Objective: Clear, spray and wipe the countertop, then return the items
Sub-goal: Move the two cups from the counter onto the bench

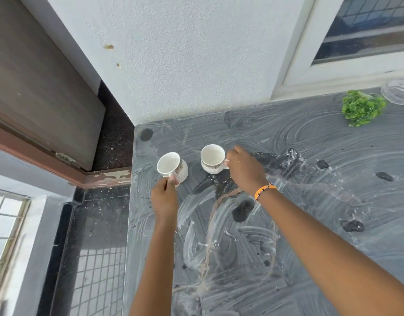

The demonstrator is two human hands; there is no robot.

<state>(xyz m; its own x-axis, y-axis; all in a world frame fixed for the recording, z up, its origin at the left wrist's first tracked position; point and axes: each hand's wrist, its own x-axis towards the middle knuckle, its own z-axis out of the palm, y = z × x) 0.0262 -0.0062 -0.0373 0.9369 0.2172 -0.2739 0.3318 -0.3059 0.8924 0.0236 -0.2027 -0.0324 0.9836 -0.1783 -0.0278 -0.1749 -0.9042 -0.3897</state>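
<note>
Your left hand's (pixel 164 198) fingers (pixel 172 179) pinch the handle of the tilted left cup (pixel 172 167). Your right hand's (pixel 245 171) fingers curl round the handle of the upright right cup (pixel 212 158). Both cups sit near the smeared desk's (pixel 321 201) far-left corner; green leaves (pixel 361 108) lie far right.

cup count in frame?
2. One white cup near the countertop's left edge, handle pinched by the left hand. The other cup just to its right, handle held by the right hand. None visibly hidden.
</note>
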